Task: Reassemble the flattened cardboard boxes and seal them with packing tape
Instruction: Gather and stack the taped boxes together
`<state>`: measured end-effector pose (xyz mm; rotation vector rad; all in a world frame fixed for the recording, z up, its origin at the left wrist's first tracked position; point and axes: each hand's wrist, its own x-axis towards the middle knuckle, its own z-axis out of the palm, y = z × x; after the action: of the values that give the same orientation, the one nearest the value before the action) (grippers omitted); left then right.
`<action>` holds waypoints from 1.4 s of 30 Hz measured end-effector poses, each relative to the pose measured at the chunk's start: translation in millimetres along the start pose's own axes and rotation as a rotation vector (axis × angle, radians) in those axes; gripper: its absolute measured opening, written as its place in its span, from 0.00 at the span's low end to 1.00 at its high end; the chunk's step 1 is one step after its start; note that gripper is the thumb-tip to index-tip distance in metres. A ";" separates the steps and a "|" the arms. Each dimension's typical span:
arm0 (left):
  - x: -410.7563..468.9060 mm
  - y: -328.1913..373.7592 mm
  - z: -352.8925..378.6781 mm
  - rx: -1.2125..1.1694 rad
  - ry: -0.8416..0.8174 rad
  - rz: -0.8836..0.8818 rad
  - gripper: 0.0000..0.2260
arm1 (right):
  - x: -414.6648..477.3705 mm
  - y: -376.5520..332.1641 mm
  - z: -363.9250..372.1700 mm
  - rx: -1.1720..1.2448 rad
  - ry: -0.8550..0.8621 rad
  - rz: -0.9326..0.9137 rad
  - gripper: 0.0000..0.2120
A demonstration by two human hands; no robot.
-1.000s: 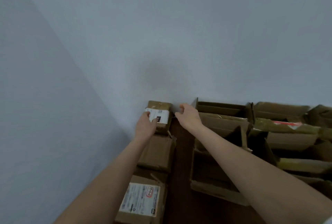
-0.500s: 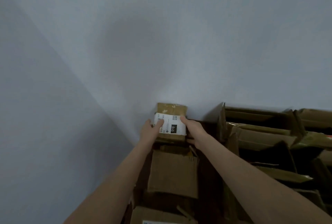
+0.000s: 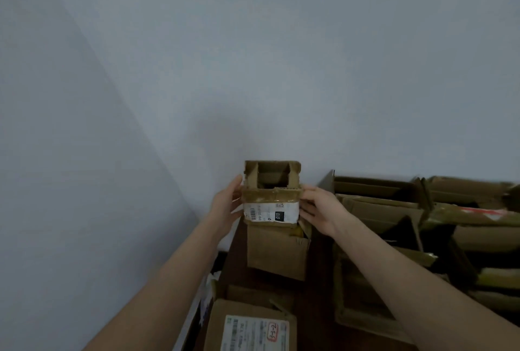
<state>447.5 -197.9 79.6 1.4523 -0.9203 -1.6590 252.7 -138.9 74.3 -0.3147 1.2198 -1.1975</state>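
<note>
Task's thing: the small cardboard box (image 3: pixel 271 204) sits at the centre of the frame, close to the pale wall (image 3: pixel 253 55), opened up with its top mouth gaping.
Left grip: the left hand (image 3: pixel 225 207) grips the box's left side, fingers laid up along it.
Right grip: the right hand (image 3: pixel 320 210) grips the right side, fingers bent round the upper corner.
Risk, crushing: squeezing from both sides could likely buckle the thin walls or skew the box out of square.
Risk, flaps: the short inner flaps stand loose, and one may fold in crooked and leave a gap for the tape.
Risk, footing: whether the box rests on the plain box (image 3: pixel 277 249) below cannot be told. If it does, that uneven top could tip it.
Material: worn brown corrugated card with soft, frayed edges.
Surface: an old glossy brown tape strip (image 3: pixel 271 195) runs above a white shipping label (image 3: pixel 270 212) with black print.
Shape: squat and roughly cubic.
Surroundings: open boxes (image 3: pixel 380 210) crowd the right of the frame. A labelled box (image 3: pixel 250 328) lies at the bottom, and all of them stand on a dark table (image 3: pixel 318 294).
</note>
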 end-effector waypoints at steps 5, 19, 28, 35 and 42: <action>-28.0 21.2 17.7 0.213 -0.052 0.013 0.27 | -28.5 -12.3 0.1 -0.117 -0.011 -0.050 0.21; -31.8 40.0 34.2 0.380 0.074 0.252 0.12 | -29.2 -37.7 7.3 -0.444 0.300 -0.264 0.08; 8.2 11.3 26.4 0.250 0.048 0.160 0.20 | -0.8 -51.6 10.6 -0.491 0.421 -0.378 0.11; 46.0 -49.4 24.3 0.812 -0.166 0.206 0.41 | 18.0 -64.6 4.9 -0.170 0.445 -0.379 0.09; 52.0 -42.8 7.5 1.210 -0.262 0.456 0.12 | 31.7 -60.8 -0.7 -0.246 0.483 -0.336 0.11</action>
<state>432.4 -223.0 18.5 1.5043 -2.4456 -0.9039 215.8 -189.6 101.9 -0.4409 1.7933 -1.4655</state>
